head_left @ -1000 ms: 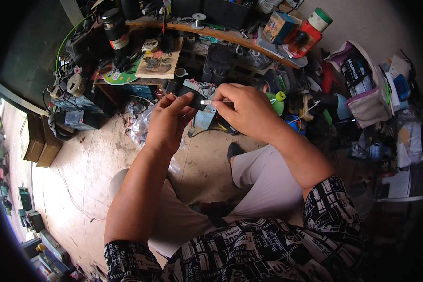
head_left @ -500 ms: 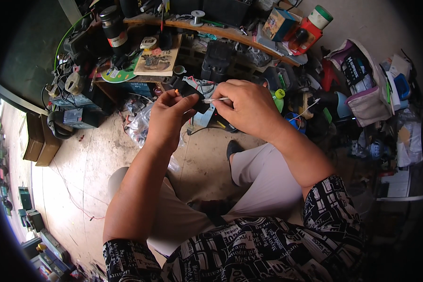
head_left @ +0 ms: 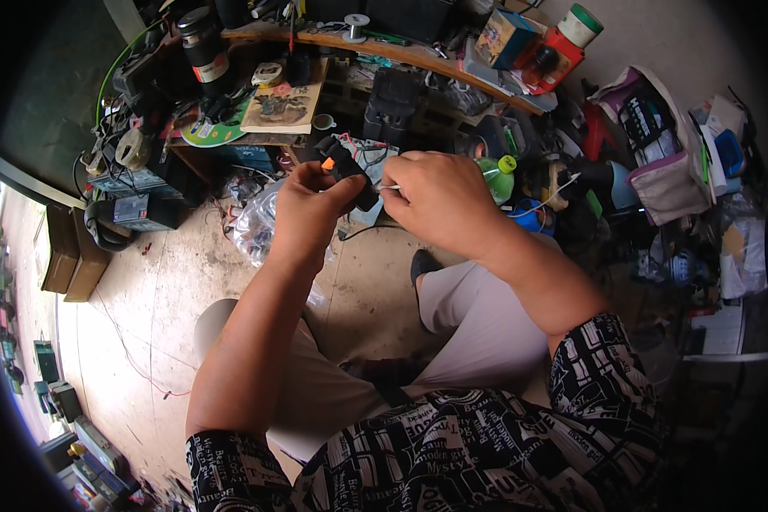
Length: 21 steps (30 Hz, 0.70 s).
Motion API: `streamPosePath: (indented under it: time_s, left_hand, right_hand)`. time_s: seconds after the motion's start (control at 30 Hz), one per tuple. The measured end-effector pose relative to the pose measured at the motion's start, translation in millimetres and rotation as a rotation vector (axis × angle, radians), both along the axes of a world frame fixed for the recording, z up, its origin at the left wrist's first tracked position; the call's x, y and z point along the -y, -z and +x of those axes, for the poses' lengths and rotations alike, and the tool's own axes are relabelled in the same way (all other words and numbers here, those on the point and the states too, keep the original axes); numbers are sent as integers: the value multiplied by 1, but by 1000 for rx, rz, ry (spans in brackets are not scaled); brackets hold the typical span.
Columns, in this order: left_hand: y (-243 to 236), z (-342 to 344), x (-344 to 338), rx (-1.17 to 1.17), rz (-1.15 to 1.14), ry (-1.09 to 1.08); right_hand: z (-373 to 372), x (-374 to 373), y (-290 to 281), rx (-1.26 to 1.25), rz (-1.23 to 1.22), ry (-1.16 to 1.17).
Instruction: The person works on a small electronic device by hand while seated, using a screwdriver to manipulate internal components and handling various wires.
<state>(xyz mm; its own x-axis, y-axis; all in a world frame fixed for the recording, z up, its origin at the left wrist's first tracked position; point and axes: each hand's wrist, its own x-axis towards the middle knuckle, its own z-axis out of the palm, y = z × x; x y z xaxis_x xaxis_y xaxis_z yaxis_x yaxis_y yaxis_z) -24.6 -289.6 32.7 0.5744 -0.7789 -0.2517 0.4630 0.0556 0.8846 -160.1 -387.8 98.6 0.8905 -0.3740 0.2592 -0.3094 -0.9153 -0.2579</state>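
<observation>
A black handheld device (head_left: 354, 188) with an orange part (head_left: 327, 163) is gripped in my left hand (head_left: 307, 209), its thumb across the lower side. My right hand (head_left: 435, 196) pinches a thin pale cable (head_left: 391, 187) at the right side of that device; the plug's tip is mostly hidden, so I cannot tell whether it is inserted. A light blue box-like object with red wires (head_left: 369, 151) lies behind both hands, partly covered. A green-capped bottle (head_left: 500, 181) stands just right of my right hand.
A cluttered curved wooden shelf (head_left: 401, 55) crosses the top. A book (head_left: 282, 107) and a disc (head_left: 209, 128) lie left of centre. Cardboard boxes (head_left: 68, 260), plastic bags (head_left: 260, 222), battery-like boxes (head_left: 145, 209) and a grey bag (head_left: 657, 145) surround me, above my bent legs.
The black device has tilted, showing more of its orange part. The light-coloured plug, visible earlier, is now mostly hidden behind my right fingers and the device. Both hands have shifted slightly.
</observation>
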Motion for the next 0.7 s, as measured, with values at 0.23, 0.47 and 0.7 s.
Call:
streamPosePath:
  time_s: [0.23,0.47,0.7]
  left_hand:
    - [7,1,-2,187,117,-9]
    - [3,3,-3,21,72,63]
    - [-2,4,-2,46,88,135]
  right_hand:
    - [3,-4,5,-24,33,-8]
    - [1,4,2,-20,75,-47]
    - [-1,6,-6,-90,130,0]
